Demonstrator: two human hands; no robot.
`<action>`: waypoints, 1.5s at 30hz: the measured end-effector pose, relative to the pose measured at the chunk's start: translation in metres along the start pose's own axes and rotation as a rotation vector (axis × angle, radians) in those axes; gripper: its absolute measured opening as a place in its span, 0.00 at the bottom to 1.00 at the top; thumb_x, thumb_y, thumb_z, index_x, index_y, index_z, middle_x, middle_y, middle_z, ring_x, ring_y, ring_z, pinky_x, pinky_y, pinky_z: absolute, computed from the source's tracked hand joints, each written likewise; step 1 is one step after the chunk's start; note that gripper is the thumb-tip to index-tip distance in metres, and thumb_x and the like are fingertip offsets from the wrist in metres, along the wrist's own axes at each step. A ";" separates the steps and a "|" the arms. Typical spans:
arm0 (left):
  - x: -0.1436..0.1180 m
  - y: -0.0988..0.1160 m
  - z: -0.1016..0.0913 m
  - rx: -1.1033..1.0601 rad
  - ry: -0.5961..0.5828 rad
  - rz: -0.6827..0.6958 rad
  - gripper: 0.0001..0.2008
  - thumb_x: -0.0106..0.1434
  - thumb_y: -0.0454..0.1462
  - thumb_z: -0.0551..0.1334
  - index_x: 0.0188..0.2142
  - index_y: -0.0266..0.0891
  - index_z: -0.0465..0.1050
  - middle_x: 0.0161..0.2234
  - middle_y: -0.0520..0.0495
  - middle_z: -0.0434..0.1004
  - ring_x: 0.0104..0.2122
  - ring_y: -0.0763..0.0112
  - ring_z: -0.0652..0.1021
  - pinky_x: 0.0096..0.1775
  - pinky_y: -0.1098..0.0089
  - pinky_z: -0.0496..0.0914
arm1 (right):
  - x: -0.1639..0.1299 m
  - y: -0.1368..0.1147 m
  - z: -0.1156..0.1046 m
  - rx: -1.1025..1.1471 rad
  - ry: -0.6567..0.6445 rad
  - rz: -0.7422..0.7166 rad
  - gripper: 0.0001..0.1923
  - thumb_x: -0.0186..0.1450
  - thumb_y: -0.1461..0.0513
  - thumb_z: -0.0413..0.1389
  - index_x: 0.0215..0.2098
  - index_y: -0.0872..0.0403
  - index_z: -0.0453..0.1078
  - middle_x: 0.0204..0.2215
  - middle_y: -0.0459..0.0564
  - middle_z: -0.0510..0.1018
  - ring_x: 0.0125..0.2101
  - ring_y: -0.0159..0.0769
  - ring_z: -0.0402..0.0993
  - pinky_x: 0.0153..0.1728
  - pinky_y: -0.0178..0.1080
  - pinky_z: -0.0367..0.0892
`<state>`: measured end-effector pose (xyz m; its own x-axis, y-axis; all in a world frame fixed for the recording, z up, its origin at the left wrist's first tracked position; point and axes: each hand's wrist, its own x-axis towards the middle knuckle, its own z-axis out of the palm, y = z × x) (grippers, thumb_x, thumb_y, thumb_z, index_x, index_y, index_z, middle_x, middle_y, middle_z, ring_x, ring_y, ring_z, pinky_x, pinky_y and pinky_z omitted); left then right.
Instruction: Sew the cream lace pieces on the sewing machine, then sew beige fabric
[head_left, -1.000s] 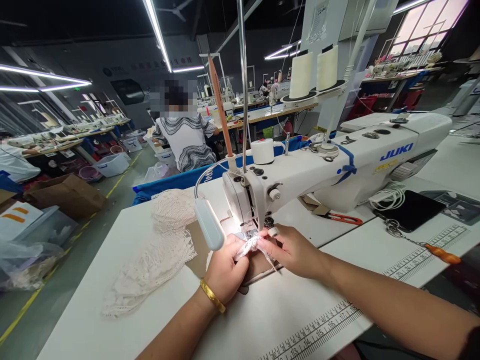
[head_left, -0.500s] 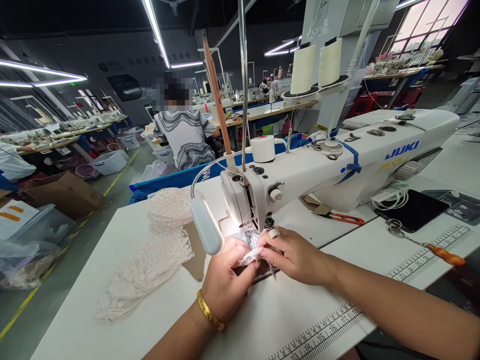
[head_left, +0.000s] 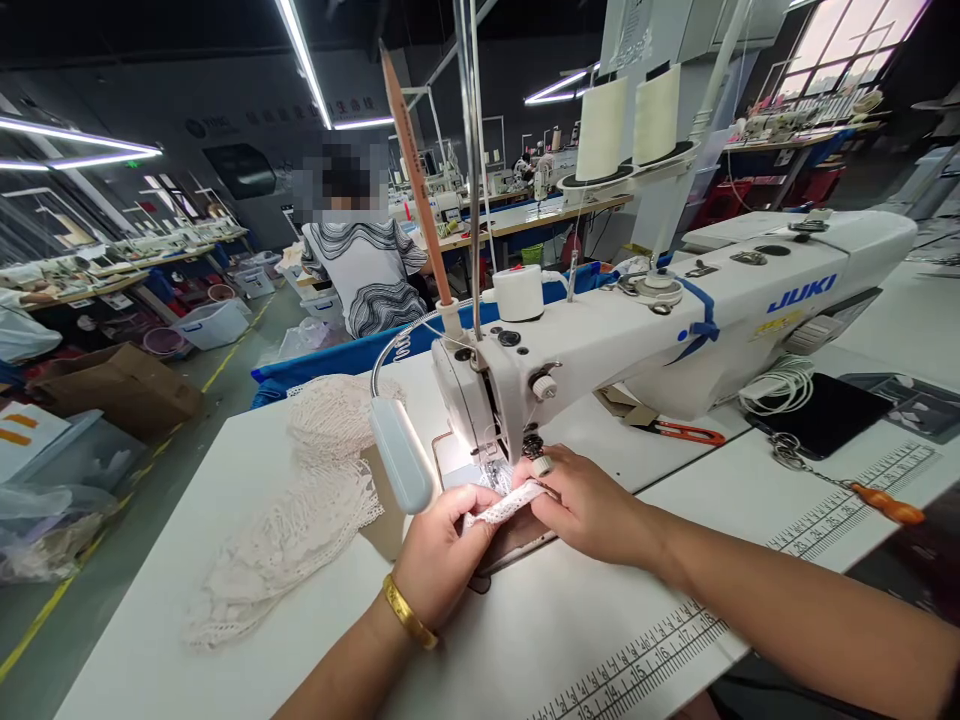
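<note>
A narrow strip of white lace point(head_left: 510, 503) stretches between my two hands, just in front of the needle of the white sewing machine point(head_left: 600, 345). My left hand point(head_left: 439, 545), with a gold bangle at the wrist, pinches the strip's left end between thumb and fingers. Its right end is gripped by my right hand point(head_left: 581, 508), close under the machine head. The presser foot point(head_left: 491, 472) stands right behind the strip; whether it presses on the lace I cannot tell. A lit grey lamp point(head_left: 403, 455) hangs beside my left hand.
More cream lace point(head_left: 300, 545) lies heaped on the left of the white table point(head_left: 180, 560). Orange-handled snips point(head_left: 686, 432), a black tablet-like slab point(head_left: 832, 412) and a key ring with an orange handle point(head_left: 889, 503) lie to the right. A person point(head_left: 364, 260) sits beyond the table.
My hands have drawn slightly apart, and the lace between them is now pulled into a longer, straighter strip. The whole view has shifted a little.
</note>
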<state>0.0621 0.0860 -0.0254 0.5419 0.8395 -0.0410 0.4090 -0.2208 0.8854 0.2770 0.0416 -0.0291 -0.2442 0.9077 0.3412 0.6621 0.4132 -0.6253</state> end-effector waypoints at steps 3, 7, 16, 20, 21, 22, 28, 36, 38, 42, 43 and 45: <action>0.000 0.002 -0.003 0.098 0.025 0.118 0.10 0.64 0.39 0.61 0.36 0.45 0.83 0.32 0.51 0.83 0.30 0.66 0.80 0.29 0.70 0.76 | -0.001 0.001 -0.003 0.031 -0.006 -0.068 0.12 0.63 0.71 0.47 0.36 0.51 0.69 0.32 0.48 0.76 0.36 0.42 0.69 0.43 0.42 0.64; -0.005 -0.001 -0.006 0.266 0.038 0.425 0.14 0.62 0.31 0.58 0.37 0.46 0.83 0.41 0.49 0.86 0.43 0.62 0.83 0.46 0.63 0.78 | -0.005 0.004 -0.007 -0.012 -0.064 -0.231 0.12 0.64 0.69 0.48 0.40 0.51 0.70 0.34 0.49 0.79 0.38 0.43 0.69 0.46 0.45 0.63; -0.026 -0.004 0.002 0.622 0.056 0.778 0.14 0.71 0.26 0.55 0.42 0.43 0.77 0.40 0.51 0.87 0.34 0.68 0.84 0.51 0.57 0.71 | -0.012 -0.003 -0.017 -0.258 -0.260 -0.387 0.08 0.59 0.69 0.51 0.29 0.51 0.57 0.28 0.44 0.71 0.33 0.37 0.63 0.40 0.42 0.57; -0.026 -0.004 0.001 0.637 0.053 0.772 0.15 0.72 0.26 0.54 0.43 0.43 0.76 0.40 0.50 0.87 0.35 0.68 0.84 0.52 0.57 0.70 | -0.011 -0.001 -0.014 -0.241 -0.254 -0.380 0.09 0.59 0.70 0.51 0.29 0.51 0.56 0.27 0.43 0.69 0.32 0.37 0.61 0.40 0.41 0.57; -0.026 -0.004 0.001 0.638 0.059 0.770 0.15 0.72 0.26 0.54 0.43 0.43 0.76 0.41 0.50 0.87 0.35 0.68 0.84 0.53 0.57 0.70 | -0.011 -0.001 -0.014 -0.240 -0.251 -0.375 0.09 0.59 0.70 0.51 0.29 0.51 0.56 0.27 0.44 0.68 0.32 0.37 0.61 0.40 0.41 0.57; -0.025 -0.005 0.001 0.640 0.065 0.765 0.15 0.72 0.26 0.53 0.43 0.43 0.76 0.41 0.51 0.87 0.36 0.68 0.85 0.53 0.57 0.70 | -0.011 0.000 -0.013 -0.241 -0.245 -0.370 0.09 0.59 0.70 0.51 0.29 0.51 0.56 0.27 0.44 0.68 0.31 0.37 0.60 0.40 0.42 0.57; -0.019 -0.006 0.000 0.635 0.093 0.759 0.14 0.73 0.28 0.54 0.42 0.42 0.77 0.42 0.49 0.87 0.36 0.64 0.84 0.49 0.57 0.71 | -0.008 0.005 -0.009 -0.270 -0.231 -0.319 0.07 0.62 0.70 0.50 0.31 0.51 0.60 0.28 0.46 0.69 0.33 0.39 0.61 0.40 0.42 0.57; -0.007 -0.008 -0.002 0.674 0.140 0.785 0.15 0.73 0.28 0.53 0.41 0.40 0.79 0.41 0.47 0.87 0.36 0.64 0.83 0.39 0.63 0.72 | -0.003 0.012 -0.003 -0.320 -0.239 -0.220 0.07 0.65 0.71 0.52 0.33 0.53 0.66 0.35 0.51 0.76 0.38 0.43 0.66 0.42 0.44 0.61; -0.004 -0.011 -0.003 0.692 0.149 0.780 0.16 0.73 0.28 0.53 0.40 0.40 0.80 0.42 0.47 0.87 0.36 0.64 0.82 0.39 0.63 0.73 | -0.002 0.013 -0.002 -0.323 -0.227 -0.194 0.07 0.66 0.70 0.52 0.34 0.54 0.67 0.35 0.51 0.76 0.39 0.43 0.66 0.42 0.44 0.62; 0.001 -0.017 -0.004 0.646 0.133 0.696 0.15 0.71 0.28 0.55 0.41 0.41 0.81 0.43 0.47 0.86 0.40 0.62 0.81 0.42 0.64 0.74 | -0.001 0.016 0.001 -0.320 -0.186 -0.167 0.08 0.68 0.71 0.52 0.38 0.54 0.71 0.35 0.51 0.76 0.38 0.43 0.67 0.41 0.44 0.62; 0.003 -0.018 -0.005 0.608 0.111 0.652 0.14 0.70 0.29 0.56 0.41 0.41 0.82 0.43 0.47 0.85 0.41 0.62 0.81 0.43 0.64 0.74 | -0.001 0.016 0.003 -0.303 -0.168 -0.180 0.10 0.68 0.71 0.52 0.39 0.53 0.72 0.36 0.51 0.77 0.38 0.43 0.67 0.42 0.43 0.62; 0.006 -0.019 -0.007 0.504 0.056 0.535 0.14 0.71 0.31 0.57 0.41 0.43 0.82 0.42 0.47 0.84 0.42 0.63 0.80 0.45 0.64 0.74 | 0.000 0.017 0.005 -0.244 -0.114 -0.218 0.11 0.71 0.71 0.50 0.39 0.53 0.72 0.36 0.50 0.78 0.38 0.42 0.67 0.43 0.43 0.62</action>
<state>0.0526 0.0985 -0.0390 0.7293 0.5737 0.3727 0.3941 -0.7977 0.4565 0.2847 0.0490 -0.0439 -0.4673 0.8079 0.3590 0.7321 0.5812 -0.3552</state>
